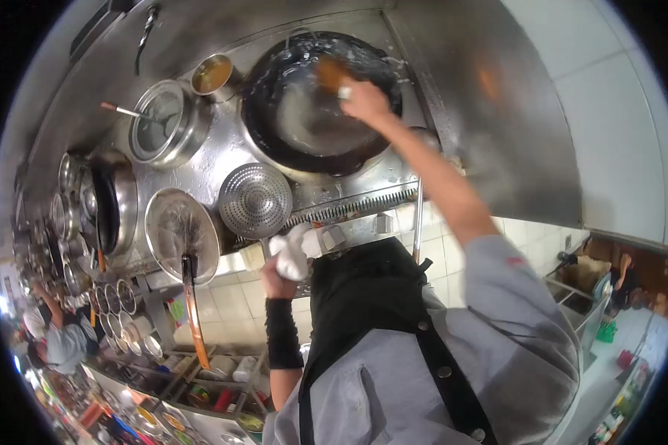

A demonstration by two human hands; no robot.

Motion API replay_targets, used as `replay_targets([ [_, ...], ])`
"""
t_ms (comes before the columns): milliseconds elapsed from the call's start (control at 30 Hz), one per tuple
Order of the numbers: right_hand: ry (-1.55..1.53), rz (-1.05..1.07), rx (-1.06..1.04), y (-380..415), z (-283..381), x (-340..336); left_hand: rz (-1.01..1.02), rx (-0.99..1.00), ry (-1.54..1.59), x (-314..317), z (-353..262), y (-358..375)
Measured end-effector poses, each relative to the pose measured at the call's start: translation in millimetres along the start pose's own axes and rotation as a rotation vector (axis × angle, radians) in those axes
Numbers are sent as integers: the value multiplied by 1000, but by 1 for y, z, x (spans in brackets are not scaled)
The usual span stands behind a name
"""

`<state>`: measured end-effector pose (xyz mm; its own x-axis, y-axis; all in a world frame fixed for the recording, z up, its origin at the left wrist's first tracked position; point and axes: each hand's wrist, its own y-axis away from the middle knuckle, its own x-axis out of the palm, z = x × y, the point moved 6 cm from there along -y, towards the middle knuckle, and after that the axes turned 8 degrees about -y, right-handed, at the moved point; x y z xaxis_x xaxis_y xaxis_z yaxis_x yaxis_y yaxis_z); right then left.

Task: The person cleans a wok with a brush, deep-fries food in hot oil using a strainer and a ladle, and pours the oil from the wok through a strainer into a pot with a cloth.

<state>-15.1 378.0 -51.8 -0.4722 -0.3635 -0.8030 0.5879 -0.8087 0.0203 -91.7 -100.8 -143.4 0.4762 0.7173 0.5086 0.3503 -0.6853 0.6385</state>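
A large dark wok (304, 141) with wet, whitish suds in it sits on the steel stove. Over its far right side, my right hand (365, 101) is closed around a brown wok brush (332, 73), which motion blurs. Its bristles are at the wok's inner wall. Near the stove's front edge, my left hand (275, 280) grips a bunched white cloth (292, 254). A round perforated ladle (255, 200) lies just beyond that cloth, left of the wok.
A steel pot with water (159, 130) and a small pot of yellowish liquid (213, 76) stand left of the wok. A wide strainer (172, 222) with a wooden handle sticks out over the front edge. Farther left, a person in grey (67, 345) stands by several pans.
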Motion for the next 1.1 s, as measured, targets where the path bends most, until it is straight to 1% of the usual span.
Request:
replay_targets([
  [33, -163, -66, 42, -12, 12, 26, 156, -73, 198, 40, -26, 27],
  [67, -376, -145, 105, -17, 23, 54, 236, -43, 228, 64, -43, 40],
  [100, -516, -253, 67, -20, 29, 89, 236, -2, 139, 84, -60, 52],
  [133, -671, -259, 51, -3, 47, 96, 325, 37, 236, 103, -74, 62],
  [167, -848, -184, 114, 6, 53, 112, 410, 77, 339, 115, -82, 68],
  [233, -947, 49, 185, 44, 58, 97, 422, 57, 438, 106, -88, 61],
  [267, -962, 178, 208, 65, 61, 82, 336, 37, 320, 104, -92, 55],
  [300, -927, 321, 207, 84, 50, 64, 250, 18, 202, 105, -95, 48],
  [333, -821, 353, 136, 92, 26, 51, 108, 8, 75, 106, -95, 37],
  [367, -716, 383, 62, 100, 0, 37, 50, 3, -48, 86, -87, 16],
  [400, -544, 482, 71, 115, -4, -17, -41, 61, -206, 85, -82, 3],
  [433, -465, 516, 67, 121, -27, -49, -132, 118, -363, 86, -78, -8],
  [467, -283, 502, 72, 123, -48, -84, -123, 99, -424, 84, -68, -24],
  [500, -182, 371, -68, 119, -73, -112, -110, 83, -483, 81, -57, -43],
  [533, -36, 255, 2, 131, -56, -159, -97, 64, -543, 80, -47, -62],
  [567, 159, 92, -20, 136, -54, -166, -15, -49, -382, 84, -33, -82],
  [633, 549, -251, -50, 148, -44, -175, -27, -243, -289, 116, -25, -97],
  [700, 343, -401, -56, 165, -40, -192, 48, -235, -355, 170, -30, -100],
  [767, 137, -479, -29, 188, -27, -200, 252, -300, -349, 192, -19, -128],
  [833, -21, -539, -9, 205, -21, -190, 220, -412, -320, 181, 10, -178],
  [867, -116, -554, -10, 211, -21, -185, 323, -119, -778, 192, 0, -178],
  [933, -293, -581, -16, 217, -20, -175, 473, 542, -1661, 219, -16, -159],
  [1033, -509, -541, 30, 231, -17, -164, 188, 703, -1883, 206, -14, -141],
  [1067, -530, -556, -28, 235, -14, -164, 123, 821, -1848, 186, -11, -137],
  [1100, -564, -539, -13, 241, -12, -162, 83, 817, -1868, 185, -16, -123],
])
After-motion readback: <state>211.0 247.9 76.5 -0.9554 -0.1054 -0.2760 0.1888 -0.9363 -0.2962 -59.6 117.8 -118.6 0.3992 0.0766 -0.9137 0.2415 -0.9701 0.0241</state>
